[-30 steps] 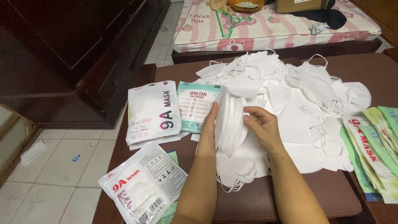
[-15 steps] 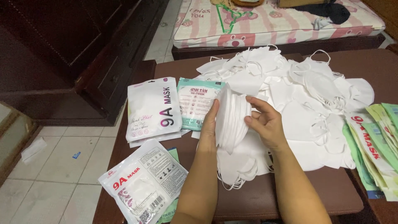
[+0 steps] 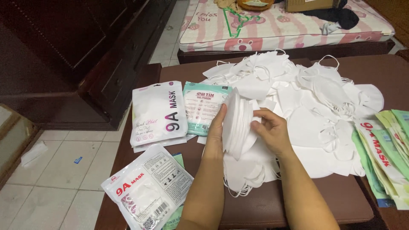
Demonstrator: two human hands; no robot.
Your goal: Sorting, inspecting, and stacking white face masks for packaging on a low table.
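Nearest the camera, at the front edge of the brown table (image 3: 298,204), we see a sealed white mask packet (image 3: 147,189) lying flat. Just beyond it, our left hand (image 3: 215,134) and right hand (image 3: 270,132) grasp a stack of white masks (image 3: 237,123) between them, held upright on edge above loose masks. To the left lie a second white packet (image 3: 158,111) and a teal packet (image 3: 205,106). At the right edge sits a fan of flat empty packets (image 3: 385,155). Farther back spreads a big heap of loose white masks (image 3: 315,93), then a pink striped mattress (image 3: 281,30).
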